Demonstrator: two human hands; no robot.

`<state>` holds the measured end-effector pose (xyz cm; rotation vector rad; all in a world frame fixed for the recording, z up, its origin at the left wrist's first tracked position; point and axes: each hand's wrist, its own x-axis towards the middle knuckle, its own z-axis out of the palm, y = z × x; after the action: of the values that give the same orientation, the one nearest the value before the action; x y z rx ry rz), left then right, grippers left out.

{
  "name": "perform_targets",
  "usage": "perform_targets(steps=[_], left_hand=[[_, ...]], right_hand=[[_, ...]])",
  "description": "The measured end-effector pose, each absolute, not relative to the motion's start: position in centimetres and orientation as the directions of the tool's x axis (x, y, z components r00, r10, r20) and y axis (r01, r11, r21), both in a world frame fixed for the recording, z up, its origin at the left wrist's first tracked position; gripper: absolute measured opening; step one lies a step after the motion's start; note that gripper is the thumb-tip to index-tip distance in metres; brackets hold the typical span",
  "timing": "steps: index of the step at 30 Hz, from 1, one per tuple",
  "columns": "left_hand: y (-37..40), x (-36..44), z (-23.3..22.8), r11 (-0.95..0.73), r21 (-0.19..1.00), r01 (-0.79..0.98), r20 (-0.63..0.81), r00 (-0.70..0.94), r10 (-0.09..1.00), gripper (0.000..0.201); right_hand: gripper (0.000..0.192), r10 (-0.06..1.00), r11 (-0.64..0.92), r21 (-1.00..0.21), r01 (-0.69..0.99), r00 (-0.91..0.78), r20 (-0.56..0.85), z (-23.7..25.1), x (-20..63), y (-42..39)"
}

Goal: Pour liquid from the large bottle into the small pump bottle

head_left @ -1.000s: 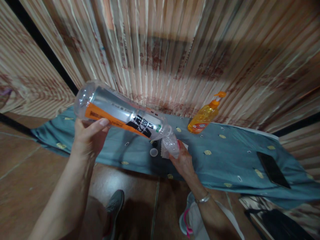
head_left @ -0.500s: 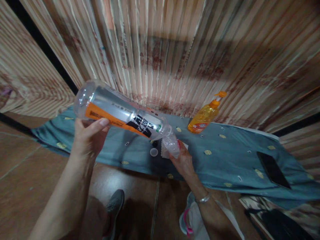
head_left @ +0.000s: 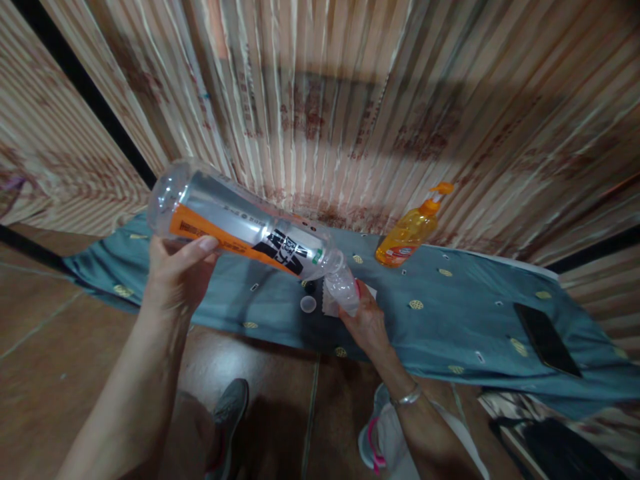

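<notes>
Nothing has shifted since the earlier frames: the left hand (head_left: 175, 280) grips the base end of a tilted clear plastic bottle (head_left: 240, 230) with an orange-and-silver label. Its neck points down into a small clear container (head_left: 344, 292) held by the right hand (head_left: 369, 325), fingers mostly hidden behind it. Below the bottle lie a round cap (head_left: 308, 304) on blue patterned cloth (head_left: 450, 313), an amber pump bottle (head_left: 407, 233) to its right, and a dark phone (head_left: 545, 340) farther right.
</notes>
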<state>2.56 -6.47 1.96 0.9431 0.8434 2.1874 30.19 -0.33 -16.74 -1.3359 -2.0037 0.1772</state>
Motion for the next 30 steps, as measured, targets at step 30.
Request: perform_targets(steps=[30], left_hand=[[-6.5,2.52,1.95,-0.608,0.747,-0.27,0.386,-0.568,0.727,0.07]], right_hand=[[0.063,0.834,0.476,-0.459,0.75,-0.218,0.508,-16.93,30.17,-0.34]])
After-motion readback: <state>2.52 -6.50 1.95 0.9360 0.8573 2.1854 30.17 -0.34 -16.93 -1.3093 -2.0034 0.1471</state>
